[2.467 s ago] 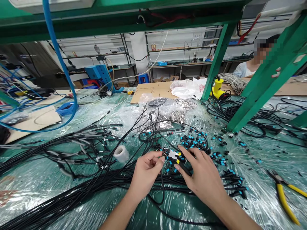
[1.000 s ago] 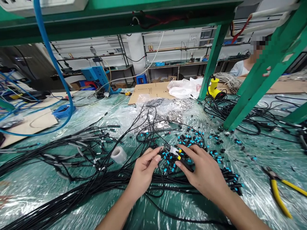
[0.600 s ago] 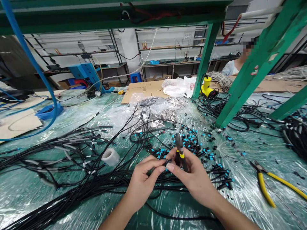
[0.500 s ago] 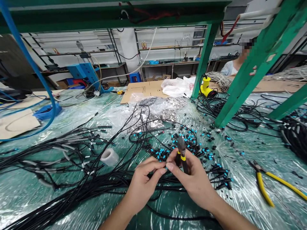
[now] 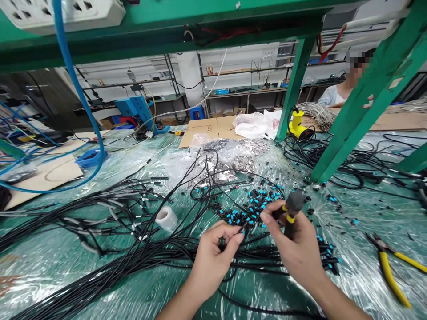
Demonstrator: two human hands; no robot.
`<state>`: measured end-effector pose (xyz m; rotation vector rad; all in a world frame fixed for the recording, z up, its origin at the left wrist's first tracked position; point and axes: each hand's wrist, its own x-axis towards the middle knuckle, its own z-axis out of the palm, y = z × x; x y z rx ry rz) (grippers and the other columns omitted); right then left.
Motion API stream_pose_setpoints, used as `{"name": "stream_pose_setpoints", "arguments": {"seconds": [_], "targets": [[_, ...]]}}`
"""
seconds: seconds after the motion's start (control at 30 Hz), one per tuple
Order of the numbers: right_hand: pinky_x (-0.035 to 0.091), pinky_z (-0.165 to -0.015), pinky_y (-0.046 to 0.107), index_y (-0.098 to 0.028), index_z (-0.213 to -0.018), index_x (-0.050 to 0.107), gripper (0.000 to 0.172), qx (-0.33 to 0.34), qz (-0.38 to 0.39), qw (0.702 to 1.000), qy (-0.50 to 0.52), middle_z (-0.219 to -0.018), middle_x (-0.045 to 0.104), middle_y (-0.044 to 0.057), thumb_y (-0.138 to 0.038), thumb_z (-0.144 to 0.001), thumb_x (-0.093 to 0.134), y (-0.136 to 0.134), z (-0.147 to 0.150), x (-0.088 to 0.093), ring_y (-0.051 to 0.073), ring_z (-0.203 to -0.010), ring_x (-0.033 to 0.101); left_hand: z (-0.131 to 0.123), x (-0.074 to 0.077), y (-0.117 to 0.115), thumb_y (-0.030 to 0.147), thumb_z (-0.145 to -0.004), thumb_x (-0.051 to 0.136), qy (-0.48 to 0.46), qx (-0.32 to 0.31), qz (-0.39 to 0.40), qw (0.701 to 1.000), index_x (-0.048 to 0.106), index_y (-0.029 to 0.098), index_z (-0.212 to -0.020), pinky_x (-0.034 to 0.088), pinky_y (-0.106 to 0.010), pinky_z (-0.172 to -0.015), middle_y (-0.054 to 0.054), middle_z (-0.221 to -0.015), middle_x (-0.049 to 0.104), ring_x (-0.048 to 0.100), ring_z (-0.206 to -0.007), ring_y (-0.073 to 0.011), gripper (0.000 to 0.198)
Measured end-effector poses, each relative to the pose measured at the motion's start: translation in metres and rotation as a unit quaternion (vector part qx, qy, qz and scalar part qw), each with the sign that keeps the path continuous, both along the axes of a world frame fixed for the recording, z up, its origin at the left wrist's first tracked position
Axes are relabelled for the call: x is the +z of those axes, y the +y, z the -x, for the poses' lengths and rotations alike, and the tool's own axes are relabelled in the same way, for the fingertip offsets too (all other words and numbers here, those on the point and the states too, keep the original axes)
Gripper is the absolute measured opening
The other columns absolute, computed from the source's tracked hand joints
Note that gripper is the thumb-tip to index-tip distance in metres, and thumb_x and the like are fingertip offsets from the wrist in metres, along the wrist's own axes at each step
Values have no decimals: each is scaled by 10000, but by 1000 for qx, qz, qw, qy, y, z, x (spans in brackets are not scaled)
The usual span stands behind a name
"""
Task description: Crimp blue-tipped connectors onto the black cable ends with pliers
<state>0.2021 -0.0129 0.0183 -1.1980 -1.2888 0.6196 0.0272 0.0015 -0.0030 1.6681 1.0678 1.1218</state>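
Change: half a second ago both hands meet at the fingertips; now a gap parts them.
Left hand (image 5: 216, 255): fingers pinched on a small dark piece (image 5: 242, 230) with a bit of blue, mostly hidden, just above the black cables (image 5: 160, 251).
Right hand (image 5: 300, 244): fingers curled round black pliers (image 5: 295, 203) with yellow bands, nose raised; whether the fingertips pinch anything else, cannot tell.
Connectors (image 5: 256, 206): black with blue, heaped on the desk (image 5: 130, 295) beyond the hands.
Yellow-handled pliers (image 5: 387, 269): on the desk, far right.
Blue tray (image 5: 88, 162): holds small dark things.
Clear bag (image 5: 200, 140): around flat metal pieces (image 5: 245, 164).
White bag (image 5: 256, 124): contents not discernible.
Cardboard (image 5: 196, 133): printed lines, too small to read.
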Motion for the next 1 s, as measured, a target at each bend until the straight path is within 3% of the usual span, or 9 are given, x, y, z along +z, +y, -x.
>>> {"name": "stream_pose_setpoints", "arguments": {"seconds": [0.13, 0.23, 0.3, 0.37, 0.5, 0.63, 0.73, 0.83, 1.0], "targets": [[429, -763, 260, -254, -977, 562, 135, 61, 49, 997, -10, -931, 610, -10, -344, -890, 614, 1, -2, 4, 153, -832, 552, -2, -2, 0, 273, -886, 611, 5, 3, -13, 1000, 671, 178, -774, 368, -247, -644, 13, -669, 495, 464, -668, -143, 158], [429, -731, 254, -247, -933, 553, 89, 126, 89, 987, -37, -859, 599, -25, -332, -912, 573, 0, 3, 4, 142, -779, 547, -5, -2, -2, 253, -887, 601, 28, -9, -23, 999, 654, 173, -745, 358, -242, -620, 23, -646, 467, 453, -643, -137, 171], [428, -709, 258, -243, -899, 534, 65, 130, 90, 986, -55, -806, 580, -31, -303, -924, 542, -1, 5, 2, 142, -747, 539, -7, -2, -3, 237, -883, 599, 45, -10, -29, 999, 642, 173, -728, 352, -240, -609, 29, -629, 441, 448, -631, -135, 173], [423, -700, 268, -244, -895, 522, 22, 117, 58, 987, -96, -800, 570, -29, -237, -909, 537, -2, 3, 0, 149, -739, 530, -9, -2, -4, 229, -881, 594, 55, -8, -31, 998, 624, 174, -706, 344, -239, -597, 32, -624, 426, 440, -624, -134, 186], [410, -743, 294, -252, -937, 529, 268, 105, -78, 968, -216, -886, 587, -12, -29, -790, 509, -1, -5, -4, 172, -823, 532, -13, -1, -3, 188, -874, 578, 54, -1, -34, 998, 555, 176, -628, 317, -237, -563, 32, -622, 414, 422, -611, -130, 247], [419, -762, 296, -258, -991, 549, 302, 54, -128, 970, -199, -917, 600, -7, -33, -791, 541, 1, -10, -4, 172, -841, 551, -11, 10, 4, 215, -871, 597, 44, 6, -51, 998, 631, 175, -712, 359, -240, -601, 24, -637, 482, 465, -633, -133, 168], [414, -686, 277, -242, -933, 559, 150, -45, -119, 982, -137, -818, 572, -16, -133, -838, 597, 4, -16, 1, 152, -723, 527, 1, 28, 25, 287, -866, 624, -11, 47, -46, 998, 659, 174, -865, 407, -241, -639, 10, -707, 568, 509, -652, -127, 118], [402, -662, 274, -231, -897, 567, 69, -130, -115, 979, -108, -782, 569, -18, -237, -861, 626, 8, -23, 6, 145, -679, 510, 21, 51, 65, 333, -825, 661, -72, 104, -41, 991, 623, 164, -876, 405, -213, -549, 23, -689, 579, 491, -533, -88, 180], [420, -708, 280, -237, -925, 581, 96, -170, -102, 976, -88, -824, 597, -14, -292, -865, 632, 11, -33, 8, 153, -733, 546, 69, 70, 148, 364, -775, 632, -80, 252, -77, 961, 551, 162, -880, 475, -213, -555, 4, -757, 588, 588, -569, -102, 242]]}}
